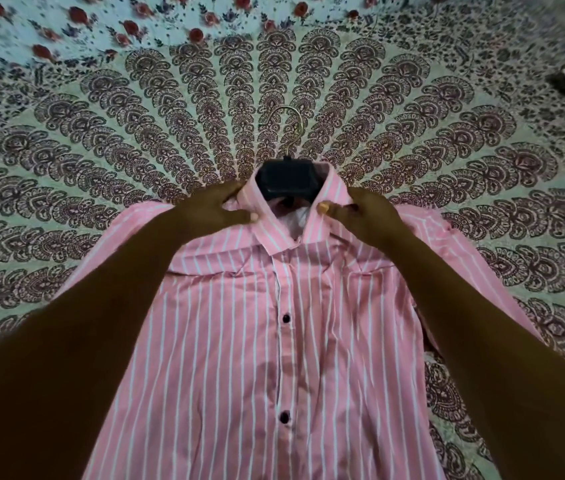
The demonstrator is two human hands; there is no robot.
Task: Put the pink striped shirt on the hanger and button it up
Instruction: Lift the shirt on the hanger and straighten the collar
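Pink white-striped shirt (pixel 274 341), dark-buttoned, on black hanger (pixel 286 178); each hand's grip pinching collar (pixel 267 233).

Between the hands (pixel 218 206) lay a shirt (pixel 274 341) of thin, matt striped cloth with glossy dark buttons (pixel 286 318). Beyond them, the hanger (pixel 286 181) looked matt black plastic with a shiny metal hook (pixel 295 119), on matt printed cloth bedding (pixel 101 133).

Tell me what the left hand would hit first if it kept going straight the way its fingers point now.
Probably the black hanger neck inside the collar: the left hand points right along the pink striped shirt collar it pinches. Depth is uncertain.
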